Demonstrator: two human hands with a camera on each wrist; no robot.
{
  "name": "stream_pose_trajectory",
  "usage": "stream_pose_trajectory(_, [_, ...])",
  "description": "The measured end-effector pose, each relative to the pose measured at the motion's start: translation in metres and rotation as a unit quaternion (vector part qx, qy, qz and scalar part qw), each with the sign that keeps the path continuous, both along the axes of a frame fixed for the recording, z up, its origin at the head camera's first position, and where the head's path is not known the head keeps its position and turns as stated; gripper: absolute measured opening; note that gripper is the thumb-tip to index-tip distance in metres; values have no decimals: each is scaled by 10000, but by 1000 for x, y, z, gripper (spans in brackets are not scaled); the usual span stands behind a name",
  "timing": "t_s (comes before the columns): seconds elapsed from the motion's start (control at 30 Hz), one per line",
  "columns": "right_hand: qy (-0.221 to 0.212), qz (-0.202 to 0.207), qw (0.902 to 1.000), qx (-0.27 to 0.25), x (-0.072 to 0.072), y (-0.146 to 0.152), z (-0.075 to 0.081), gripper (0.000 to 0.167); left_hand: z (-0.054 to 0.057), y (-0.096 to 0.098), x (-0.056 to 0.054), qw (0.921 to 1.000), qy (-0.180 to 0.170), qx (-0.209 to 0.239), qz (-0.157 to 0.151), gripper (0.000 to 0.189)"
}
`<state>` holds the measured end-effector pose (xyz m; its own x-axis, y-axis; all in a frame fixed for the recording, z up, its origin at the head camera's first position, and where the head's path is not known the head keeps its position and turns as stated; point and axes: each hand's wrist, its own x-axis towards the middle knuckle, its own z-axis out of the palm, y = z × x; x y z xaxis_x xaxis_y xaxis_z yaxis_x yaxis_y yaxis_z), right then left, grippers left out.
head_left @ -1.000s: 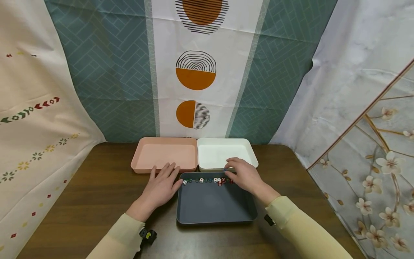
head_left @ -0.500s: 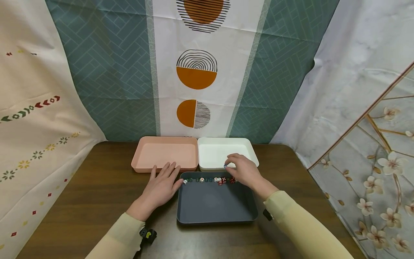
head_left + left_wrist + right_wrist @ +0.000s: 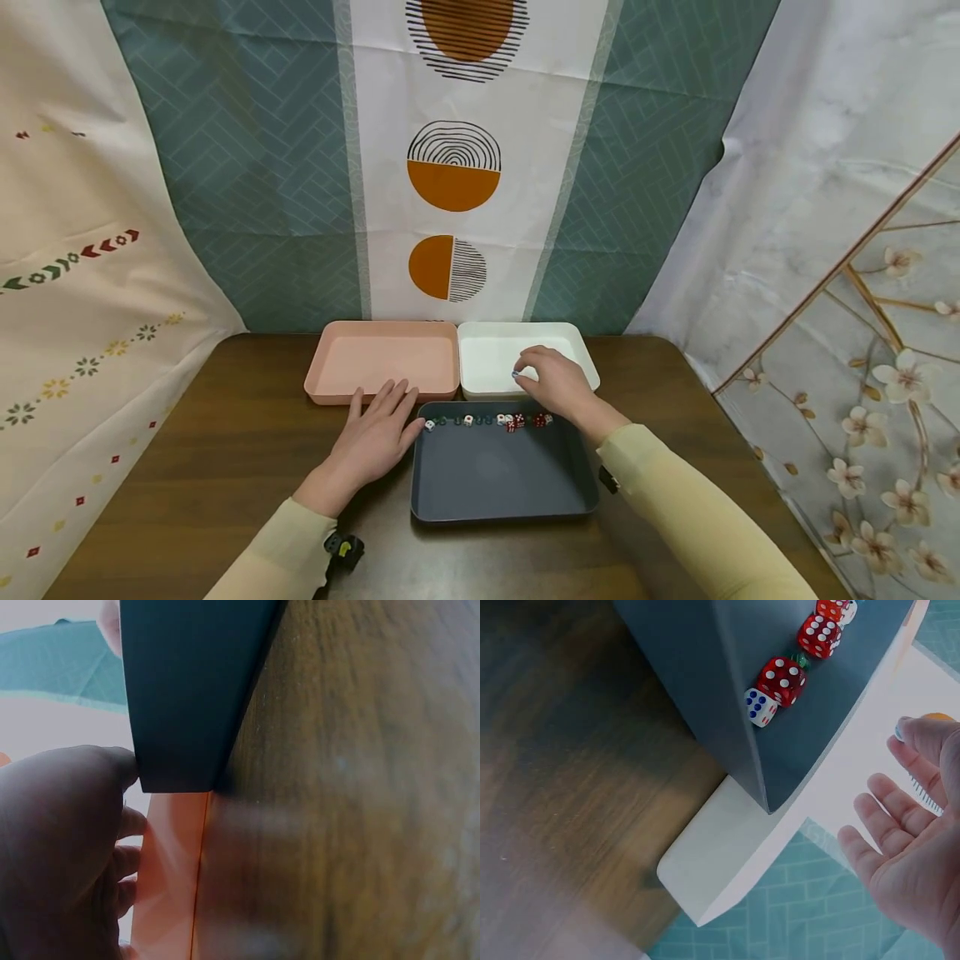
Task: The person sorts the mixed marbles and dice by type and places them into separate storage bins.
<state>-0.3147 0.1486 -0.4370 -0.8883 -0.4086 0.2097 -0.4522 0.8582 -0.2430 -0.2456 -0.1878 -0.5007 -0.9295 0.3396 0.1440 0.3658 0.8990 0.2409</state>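
My right hand (image 3: 558, 385) is raised over the white tray (image 3: 483, 358). Its thumb and index finger pinch a small blue-and-white piece (image 3: 898, 733), mostly covered by the fingertips, so its kind is unclear. The other fingers are loosely bent. My left hand (image 3: 372, 446) lies with straight fingers at the pink tray's front edge, its thumb by the corner of the dark tray (image 3: 495, 479). Along the dark tray's far side runs a row of small pieces, including red dice (image 3: 781, 681), a white die with blue pips (image 3: 760, 707) and little green pieces (image 3: 801, 660).
The pink tray (image 3: 390, 354) stands left of the white one, both behind the dark tray on a brown wooden table (image 3: 225, 467). Patterned cloths hang behind the table (image 3: 277, 208) and at both sides.
My right hand has moved up and away from the dark tray's far edge to over the white tray, carrying the small piece. Dice at the row's right end now show. The left hand stays put.
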Motion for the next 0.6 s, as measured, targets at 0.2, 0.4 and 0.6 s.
stream_pose_trajectory(0.2, [-86, -102, 9999, 32, -8, -3, -3, 19, 0, 1, 1, 10000, 51, 77, 1, 66])
stream_pose_trajectory(0.4, [-157, -196, 9996, 103, -15, -7, -5, 18, 1, 2, 0, 9999, 24, 106, -22, 66])
stream_pose_trajectory(0.6, [-220, -191, 9994, 180, -21, -15, -6, 19, -1, 1, 0, 10000, 25, 59, -6, 67])
